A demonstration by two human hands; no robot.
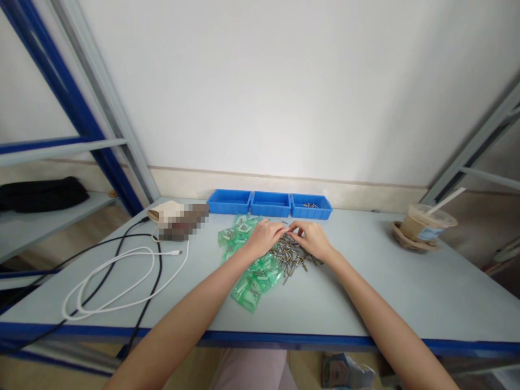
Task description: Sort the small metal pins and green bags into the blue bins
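My left hand (265, 237) and my right hand (311, 236) meet over the middle of the table, fingertips pinched close together. Whatever sits between the fingertips is too small to name. Beneath and just in front of them lies a loose pile of thin metal pins (293, 259). Green plastic bags (247, 290) with small metal pieces inside spread under and to the left of my left hand. Behind the hands stand a left blue bin (229, 207), a middle blue bin (270, 210) and a right blue bin (312, 212), the right one holding a few metal pieces.
On the left of the table (325, 319) lie a coiled white cable (117, 309), a black cable (159, 271) and a partly blurred brown object (182, 225). A cup with a straw (424, 223) stands in a holder at the right. A wall rises behind the bins.
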